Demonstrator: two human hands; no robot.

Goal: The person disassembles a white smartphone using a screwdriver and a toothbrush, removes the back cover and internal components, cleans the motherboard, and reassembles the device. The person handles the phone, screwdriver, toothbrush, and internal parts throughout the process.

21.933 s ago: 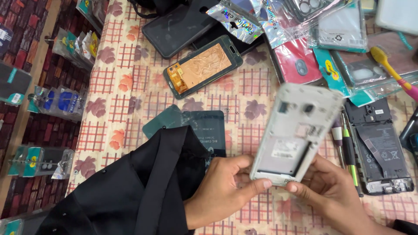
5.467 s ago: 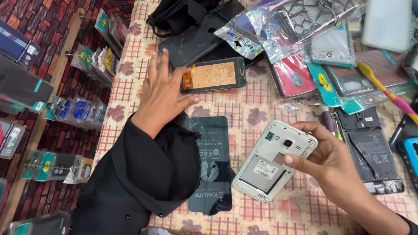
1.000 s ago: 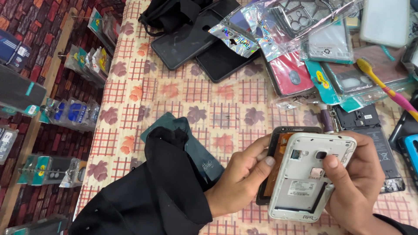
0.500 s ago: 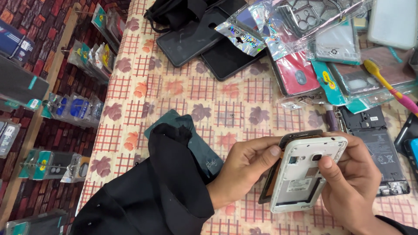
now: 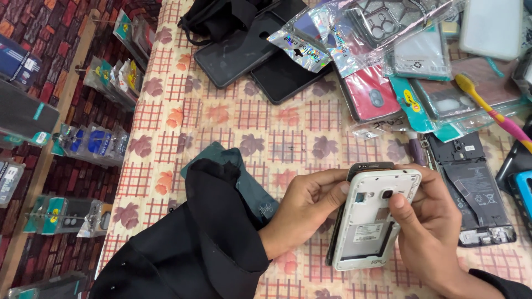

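Scene: A person stands over a table covered with a checked, leaf-patterned cloth, strewn with phone parts and packaged cases.

Left hand: The left hand, coming out of a wide black sleeve, is curled around the left edge of the phone parts, its fingers closed on the dark piece underneath.

Right hand: The right hand grips the right side of the same stack, thumb pressed onto the white frame near the camera hole.

Thing held: A white phone frame, inner side up, lies on top of a dark screen unit, whose rim shows along the top and left edge. Both are held just above the table, low and right of centre.

What changed: Several seconds ago the screen unit lay alone on the cloth with the left hand reaching for it, and only the right hand held the frame. A second ago the two pieces were fanned apart; now they sit almost squarely together, with only a slim dark border showing.

Meaning: By the look of it, the frame and screen are being mated and pressed closed, nearly aligned but perhaps not fully seated.

Nearby: An opened phone body lies just right of the hands; a red case and dark phones rest farther up; a yellow-and-pink toothbrush lies at the right.
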